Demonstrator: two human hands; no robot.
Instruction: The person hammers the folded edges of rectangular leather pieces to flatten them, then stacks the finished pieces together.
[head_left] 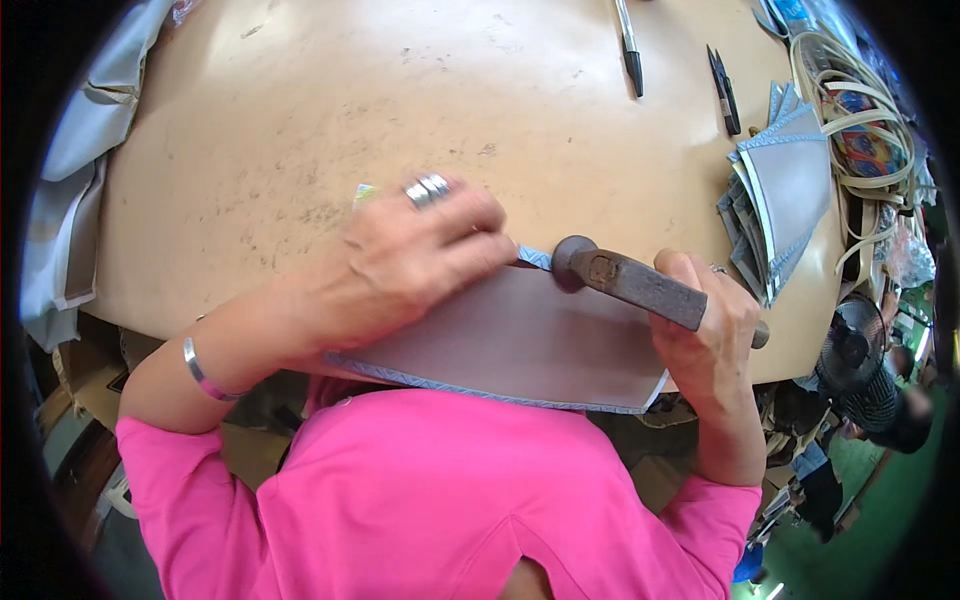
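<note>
A flat grey panel (pixel 540 335) with a blue patterned border lies at the table's near edge, close against my body. My left hand (pixel 415 245), wearing a wide silver ring, rests over its left part, fingers bent and closed on the far edge; the fingertips are slightly blurred. In my right hand (pixel 705 325) is a hammer (pixel 645 285), gripped by its handle, which the fingers mostly hide. The hammer's round face is at the blue border, just right of my left fingertips. Whether it touches the border I cannot tell.
To the right stands a stack of similar grey panels (pixel 790 190) with blue edging. Dark thread snips (pixel 723 90) and a pen (pixel 630 55) lie at the far right. Beyond them are coiled pale strips (pixel 880 120). Light grey material (pixel 70 220) hangs at the left edge. A black fan (pixel 853 335) stands off the table.
</note>
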